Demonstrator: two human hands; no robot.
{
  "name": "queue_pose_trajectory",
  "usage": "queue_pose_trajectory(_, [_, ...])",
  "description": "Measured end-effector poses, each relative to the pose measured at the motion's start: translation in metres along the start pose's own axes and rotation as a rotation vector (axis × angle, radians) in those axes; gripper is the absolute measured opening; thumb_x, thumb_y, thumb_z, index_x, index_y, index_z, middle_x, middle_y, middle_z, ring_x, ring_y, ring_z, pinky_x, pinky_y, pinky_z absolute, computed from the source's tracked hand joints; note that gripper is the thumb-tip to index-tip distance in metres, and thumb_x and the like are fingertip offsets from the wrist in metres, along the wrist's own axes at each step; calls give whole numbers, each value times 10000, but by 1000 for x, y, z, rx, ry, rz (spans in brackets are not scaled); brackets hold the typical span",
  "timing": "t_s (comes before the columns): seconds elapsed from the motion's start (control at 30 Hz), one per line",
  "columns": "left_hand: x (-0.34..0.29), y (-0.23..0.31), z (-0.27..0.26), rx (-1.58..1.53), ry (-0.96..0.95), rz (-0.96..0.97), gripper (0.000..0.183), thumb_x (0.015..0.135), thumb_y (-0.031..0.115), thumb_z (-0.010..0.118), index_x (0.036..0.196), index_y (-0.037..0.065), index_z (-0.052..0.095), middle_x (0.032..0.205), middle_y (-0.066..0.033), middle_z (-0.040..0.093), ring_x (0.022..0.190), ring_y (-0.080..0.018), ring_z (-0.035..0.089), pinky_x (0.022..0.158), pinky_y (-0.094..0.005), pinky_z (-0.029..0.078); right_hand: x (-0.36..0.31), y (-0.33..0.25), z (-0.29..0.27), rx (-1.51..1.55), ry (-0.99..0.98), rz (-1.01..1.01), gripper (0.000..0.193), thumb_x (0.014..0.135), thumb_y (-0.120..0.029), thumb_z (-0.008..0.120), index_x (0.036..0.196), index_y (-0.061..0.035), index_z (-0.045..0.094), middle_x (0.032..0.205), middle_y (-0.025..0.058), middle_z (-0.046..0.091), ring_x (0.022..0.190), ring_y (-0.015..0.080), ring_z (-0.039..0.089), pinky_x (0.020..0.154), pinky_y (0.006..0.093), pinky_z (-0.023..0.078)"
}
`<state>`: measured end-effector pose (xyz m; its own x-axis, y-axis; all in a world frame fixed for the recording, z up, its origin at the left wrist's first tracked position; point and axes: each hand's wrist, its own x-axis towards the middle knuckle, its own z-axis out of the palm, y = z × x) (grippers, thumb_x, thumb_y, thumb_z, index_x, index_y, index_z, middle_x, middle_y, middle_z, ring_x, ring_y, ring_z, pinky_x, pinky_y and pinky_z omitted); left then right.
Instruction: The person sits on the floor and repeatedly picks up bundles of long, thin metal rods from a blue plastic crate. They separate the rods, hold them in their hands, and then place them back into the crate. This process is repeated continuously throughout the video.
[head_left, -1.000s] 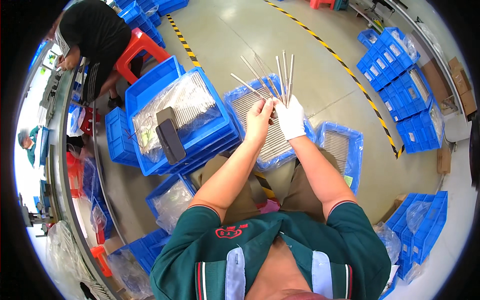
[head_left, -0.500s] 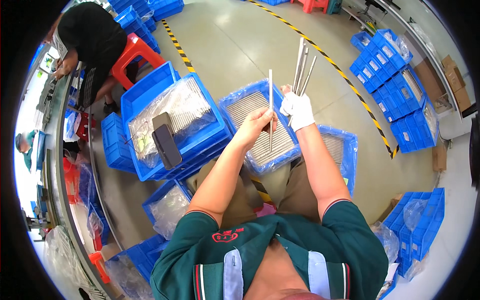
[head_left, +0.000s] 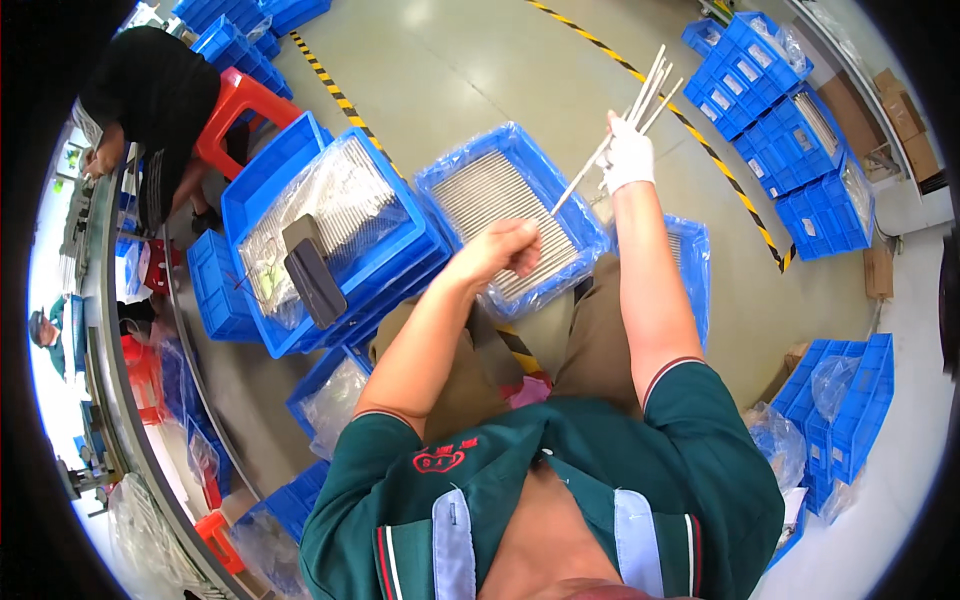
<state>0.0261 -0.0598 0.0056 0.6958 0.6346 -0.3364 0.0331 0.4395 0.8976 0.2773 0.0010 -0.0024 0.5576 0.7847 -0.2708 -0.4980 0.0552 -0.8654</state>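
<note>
My right hand [head_left: 628,158], in a white glove, is closed round several thin metal rods [head_left: 655,92]. Their upper ends fan out above the fingers, and one rod [head_left: 578,185] slants down from the glove toward the bin. My bare left hand [head_left: 506,250] hovers over the plastic-lined blue bin [head_left: 592,225] in front of me, its fingers curled in and no rod showing in them. Rows of similar metal rods [head_left: 500,195] lie side by side in that bin. A second lined blue bin [head_left: 697,285] with rods stands to the right, partly hidden by my right forearm.
Stacked blue bins [head_left: 345,325] at the left carry bagged rods [head_left: 350,190] and a dark phone-like device [head_left: 312,270]. A person in black [head_left: 155,85] works at the bench [head_left: 100,300] beside a red stool [head_left: 240,100]. More blue bins [head_left: 795,140] stand at the right.
The upright rod is gone from my left hand, whose fingers are now curled. My right hand has moved up and right, its rods tilting rightward, with one rod now slanting down-left.
</note>
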Motion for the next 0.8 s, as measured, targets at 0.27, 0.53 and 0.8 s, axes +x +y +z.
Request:
queue_pose_trajectory(0.27, [25,8,-9,-566,-129,207,278,916,293,548,931,17,580,911,-116,597,830,-197,587,738,-313,480,-55,17,36,-378,-216,28,214,797,-229,702,745,-41,615,566,10,517,450,93,447,396,261,328])
queue_pose_trajectory(0.53, [18,6,-29,-320,-229,44,215,874,253,628,897,39,618,787,-16,584,655,-98,499,647,-263,454,-84,37,53,-723,-603,-46,305,789,-300,695,891,-23,620,698,68,612,636,148,576,562,315,463])
queue_pose_trajectory(0.8, [23,14,-77,-219,453,247,219,894,230,594,866,14,616,614,-15,521,563,-124,518,550,-249,411,-83,50,39,-765,-538,-250,208,848,-225,629,885,-25,586,669,51,582,549,96,538,535,251,443])
